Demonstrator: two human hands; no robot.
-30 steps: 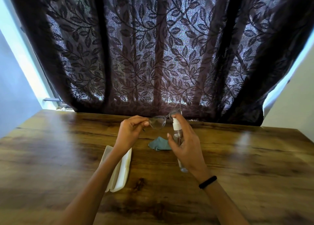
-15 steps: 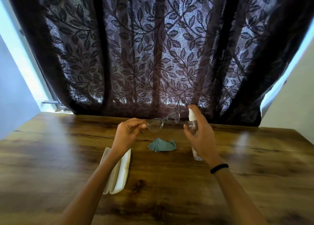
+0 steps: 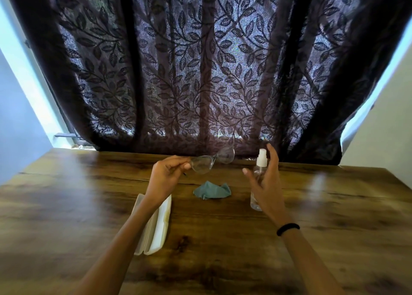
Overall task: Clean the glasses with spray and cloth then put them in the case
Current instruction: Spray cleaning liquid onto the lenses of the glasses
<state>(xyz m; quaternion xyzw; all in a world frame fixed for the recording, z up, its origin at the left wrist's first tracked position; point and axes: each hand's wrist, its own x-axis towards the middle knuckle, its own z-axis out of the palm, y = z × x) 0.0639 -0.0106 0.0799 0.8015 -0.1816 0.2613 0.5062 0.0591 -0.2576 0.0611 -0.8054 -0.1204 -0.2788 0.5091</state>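
My left hand (image 3: 166, 176) pinches clear-framed glasses (image 3: 201, 164) by their left end and holds them above the wooden table (image 3: 66, 205), lenses slanting up to the right. A clear spray bottle (image 3: 259, 168) with a white nozzle stands upright on the table at the right. My right hand (image 3: 268, 188) is just beside it with its fingers spread, not wrapped around it. A crumpled teal cloth (image 3: 211, 191) lies on the table between my hands. The white glasses case (image 3: 159, 227) lies open under my left forearm.
A dark leaf-patterned curtain (image 3: 200, 71) hangs right behind the table's far edge. Pale walls flank it on both sides. A black band (image 3: 287, 227) circles my right wrist.
My right hand carried the spray bottle to the right, away from the glasses, set it down on the table and spread its fingers. My left hand kept the glasses raised.
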